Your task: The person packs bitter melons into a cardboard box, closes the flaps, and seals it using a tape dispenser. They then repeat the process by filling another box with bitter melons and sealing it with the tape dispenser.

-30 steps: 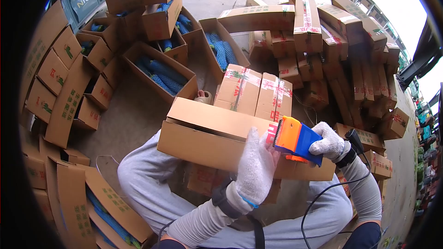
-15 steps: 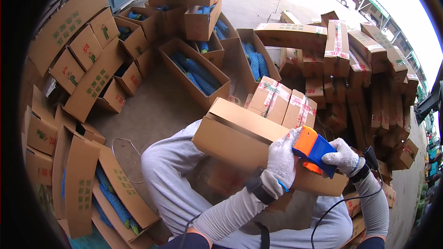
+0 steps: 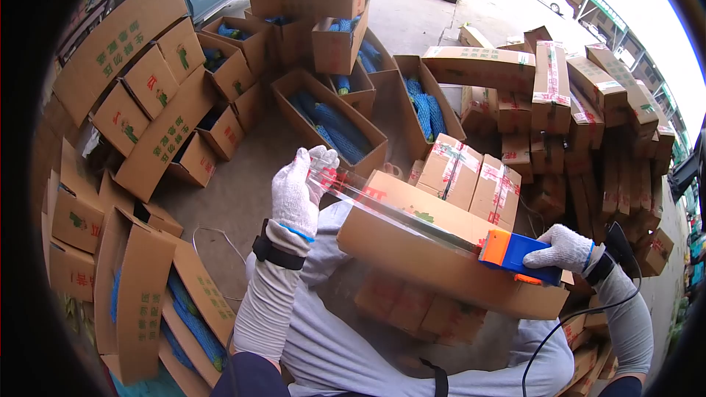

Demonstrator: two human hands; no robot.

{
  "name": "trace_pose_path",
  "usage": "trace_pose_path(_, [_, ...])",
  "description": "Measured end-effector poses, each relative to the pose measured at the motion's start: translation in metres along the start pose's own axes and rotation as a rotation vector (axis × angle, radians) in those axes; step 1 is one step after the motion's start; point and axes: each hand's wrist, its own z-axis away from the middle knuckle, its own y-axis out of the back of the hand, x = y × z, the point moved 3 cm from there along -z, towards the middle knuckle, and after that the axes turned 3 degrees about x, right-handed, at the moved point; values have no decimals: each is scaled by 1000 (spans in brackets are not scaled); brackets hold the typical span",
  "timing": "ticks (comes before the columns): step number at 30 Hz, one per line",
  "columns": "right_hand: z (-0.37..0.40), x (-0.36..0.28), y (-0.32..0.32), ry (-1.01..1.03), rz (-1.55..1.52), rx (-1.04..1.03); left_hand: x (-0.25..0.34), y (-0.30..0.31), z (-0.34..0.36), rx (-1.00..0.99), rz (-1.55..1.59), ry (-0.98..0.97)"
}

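My right hand (image 3: pixel 562 250), in a white knit glove, is closed around a blue and orange tape dispenser (image 3: pixel 522 256) near the right end of a long cardboard box (image 3: pixel 434 256). The box lies across my lap, its top flaps folded in. From the dispenser a strip of clear packing tape (image 3: pixel 340 187) with red print stretches leftward along the top seam. My gloved left hand (image 3: pixel 298 187) pinches the strip's free end just beyond the box's left end.
Open boxes (image 3: pixel 331 119) holding vegetables in blue net sleeves stand in front. Taped boxes (image 3: pixel 456 169) sit behind my box, and a tall stack (image 3: pixel 555 95) rises at the right. Another open box (image 3: pixel 195 309) is at my left. A thin cord (image 3: pixel 213 230) lies on the ground.
My left hand has moved left from beside the dispenser, drawing out a long strip of tape. The dispenser now sits lower, at the box's top edge.
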Motion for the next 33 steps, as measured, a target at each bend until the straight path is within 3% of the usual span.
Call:
trace_pose_path(5, [-13,-24,-8,-98,193,1,-46,40,-27,15,-76,130])
trace_pose_path(7, [-19,-31,-11,-124,274,34,-67,58,-20,105,-335,251])
trace_pose_path(9, [-23,-39,-14,-154,328,58,-124,90,-32,-87,-702,417])
trace_pose_path(11, [-26,-44,-15,-166,386,86,-141,100,-40,-517,-870,96])
trace_pose_path(14, [-23,-45,-18,-168,397,102,-127,71,-16,-539,-468,666])
trace_pose_path(16, [-22,-51,-20,-152,430,107,-148,100,-30,-559,-662,317])
trace_pose_path(18, [-26,-47,-20,-177,487,93,-116,87,-26,-369,-1033,306])
trace_pose_path(20, [-26,-45,-19,-127,462,118,-65,40,-14,-72,-1190,-171])
trace_pose_path(23, [-34,-46,-20,-149,496,89,-44,-88,63,-656,-1480,-820])
trace_pose_path(25, [-34,-46,-19,-146,420,20,-114,-115,98,-943,-1610,-867])
trace_pose_path(26, [-29,-50,-17,-144,455,14,-142,-120,104,-955,-1798,-919])
trace_pose_path(29, [-27,-44,-18,-70,562,84,-156,-119,108,-840,-1798,-1036])
trace_pose_path(31, [-4,-36,-15,-181,414,-1,-154,-123,110,-895,-1882,-960])
trace_pose_path(33, [3,11,8,-187,446,43,-151,-123,111,-908,-1904,-926])
